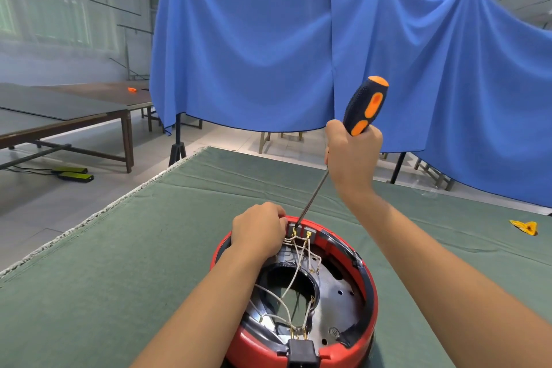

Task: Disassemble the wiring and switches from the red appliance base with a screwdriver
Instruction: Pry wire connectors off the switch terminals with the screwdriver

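The green-clothed surface (pixel 149 248) is occupied by the red appliance base (pixel 369 293), wiring (pixel 294 273) exposed. Its far rim is gripped by left hand (pixel 258 230) fingers; the screwdriver (pixel 363 109) is clasped by the right hand (pixel 354 152). No writing is legible.

Both forearms reach away from the near edge. The left hand (pixel 259 228) lies knuckles-up, fingers curled down — its grip closed on something at the far side. The right hand (pixel 352 149) is raised higher and farther — wrist bent, fist wrapped tight.
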Tool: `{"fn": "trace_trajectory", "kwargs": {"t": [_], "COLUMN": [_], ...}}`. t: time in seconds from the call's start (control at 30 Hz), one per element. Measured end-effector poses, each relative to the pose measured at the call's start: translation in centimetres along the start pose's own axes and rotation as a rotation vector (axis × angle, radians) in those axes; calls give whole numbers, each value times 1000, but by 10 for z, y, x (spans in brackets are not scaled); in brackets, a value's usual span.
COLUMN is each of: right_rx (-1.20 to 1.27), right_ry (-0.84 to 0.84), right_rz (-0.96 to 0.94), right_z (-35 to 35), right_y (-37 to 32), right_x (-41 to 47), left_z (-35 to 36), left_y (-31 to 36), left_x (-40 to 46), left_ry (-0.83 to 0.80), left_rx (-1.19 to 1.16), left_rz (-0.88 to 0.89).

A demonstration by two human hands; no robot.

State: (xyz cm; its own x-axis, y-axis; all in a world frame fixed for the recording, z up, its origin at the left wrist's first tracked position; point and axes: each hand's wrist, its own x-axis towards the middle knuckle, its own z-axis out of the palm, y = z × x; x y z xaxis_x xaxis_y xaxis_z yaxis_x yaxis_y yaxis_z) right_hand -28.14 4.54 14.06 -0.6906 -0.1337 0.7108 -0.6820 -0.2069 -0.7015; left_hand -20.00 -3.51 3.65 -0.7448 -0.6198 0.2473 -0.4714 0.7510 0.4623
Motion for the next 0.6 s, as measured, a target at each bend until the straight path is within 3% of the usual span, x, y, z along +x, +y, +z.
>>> {"fn": "trace_trajectory", "kwargs": {"t": [0.6], "right_rx": [-346], "right_ry": [33], "right_rz": [349], "right_z": [31], "right_y": [45], "right_x": [57], "left_z": [2], "left_y": [-3], "left_x": [2], "left_ry": [2], "left_rx": [-25], "left_rz": [16]}}
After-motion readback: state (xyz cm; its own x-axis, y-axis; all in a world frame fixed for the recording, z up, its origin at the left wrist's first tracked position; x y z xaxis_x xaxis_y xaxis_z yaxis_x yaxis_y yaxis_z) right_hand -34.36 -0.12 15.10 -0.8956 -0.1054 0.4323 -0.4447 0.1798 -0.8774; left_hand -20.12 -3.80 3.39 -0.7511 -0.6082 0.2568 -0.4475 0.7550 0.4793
